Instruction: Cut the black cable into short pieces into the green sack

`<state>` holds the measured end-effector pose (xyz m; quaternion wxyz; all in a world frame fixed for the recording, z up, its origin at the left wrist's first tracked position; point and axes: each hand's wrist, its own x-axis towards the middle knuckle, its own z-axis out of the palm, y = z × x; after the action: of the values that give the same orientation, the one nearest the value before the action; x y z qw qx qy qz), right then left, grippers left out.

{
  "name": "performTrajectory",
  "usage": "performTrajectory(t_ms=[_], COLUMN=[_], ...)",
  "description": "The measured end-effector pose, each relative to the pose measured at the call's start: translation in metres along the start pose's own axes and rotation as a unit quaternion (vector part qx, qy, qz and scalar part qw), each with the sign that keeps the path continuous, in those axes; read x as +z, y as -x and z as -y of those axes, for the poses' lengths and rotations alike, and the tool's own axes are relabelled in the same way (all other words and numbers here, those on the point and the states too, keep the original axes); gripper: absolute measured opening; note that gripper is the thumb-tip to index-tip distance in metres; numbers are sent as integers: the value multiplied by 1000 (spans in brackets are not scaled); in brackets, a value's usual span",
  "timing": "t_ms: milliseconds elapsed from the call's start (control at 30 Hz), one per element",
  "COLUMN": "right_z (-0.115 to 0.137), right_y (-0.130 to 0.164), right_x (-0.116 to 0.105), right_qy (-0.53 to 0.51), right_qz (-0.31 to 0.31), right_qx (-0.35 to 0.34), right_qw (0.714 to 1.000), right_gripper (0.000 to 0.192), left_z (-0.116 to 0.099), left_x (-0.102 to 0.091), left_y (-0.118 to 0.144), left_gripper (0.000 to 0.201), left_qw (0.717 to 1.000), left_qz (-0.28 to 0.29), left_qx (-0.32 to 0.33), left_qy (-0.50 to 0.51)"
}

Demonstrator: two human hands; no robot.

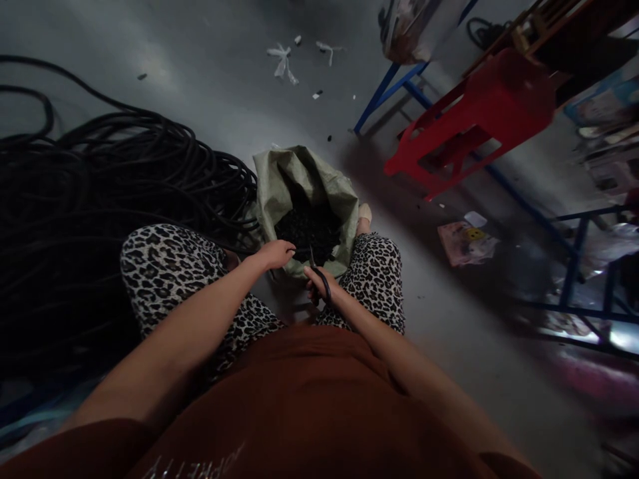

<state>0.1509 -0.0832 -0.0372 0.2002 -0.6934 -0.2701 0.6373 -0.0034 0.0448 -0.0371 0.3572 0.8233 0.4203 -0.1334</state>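
Observation:
Between my knees stands an open woven sack, its rim folded outward. Small black pieces lie inside it. My left hand is closed on a black rubber cord, whose end sticks out over the sack's near side. In my right hand is a pair of scissors with dark handles, the fingers wrapped round them. The blades point away from me, close to the cord's end; whether they touch it I cannot tell.
A large heap of coiled black cord covers the floor on the left. To the right are a red plastic stool lying tilted and blue metal frames. Plastic scraps and a pink packet lie on the floor.

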Motion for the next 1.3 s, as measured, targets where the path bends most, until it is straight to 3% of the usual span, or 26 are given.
performTrajectory(t_ms=[1300], right_z=[10], right_y=[4], right_x=[1], right_qy=[-6], right_qz=[15], right_qx=[21], right_qw=[1000], right_gripper=[41], left_z=[-6], left_x=[-1], left_y=[5], left_gripper=[34], left_qw=[998], left_qz=[45], left_qx=[27], left_qy=[18])
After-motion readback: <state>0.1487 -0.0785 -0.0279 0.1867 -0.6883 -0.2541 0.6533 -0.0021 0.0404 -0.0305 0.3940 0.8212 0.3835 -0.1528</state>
